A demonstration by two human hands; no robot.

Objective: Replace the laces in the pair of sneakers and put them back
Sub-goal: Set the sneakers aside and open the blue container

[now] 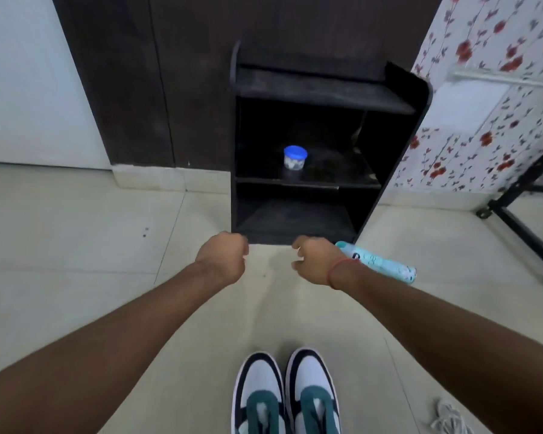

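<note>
Two white, black and green sneakers stand side by side on the floor at the bottom edge, the left sneaker (pixel 259 396) and the right sneaker (pixel 314 393), toes pointing away from me. A bundle of pale grey laces (pixel 449 418) lies on the tiles to their right. My left hand (pixel 221 256) is stretched forward above the floor with its fingers curled into a fist, holding nothing. My right hand (pixel 315 261) reaches forward beside it, fingers loosely curled and empty, with a red thread round the wrist. Both hands hover just in front of the black shoe rack (pixel 395 145).
The shoe rack has three shelves; a small jar with a blue lid (pixel 295 158) stands on the middle one. A light blue bottle (pixel 380 261) lies on the floor by the rack's right foot. A black metal frame (pixel 521 220) and floral cloth (pixel 483 126) are on the right.
</note>
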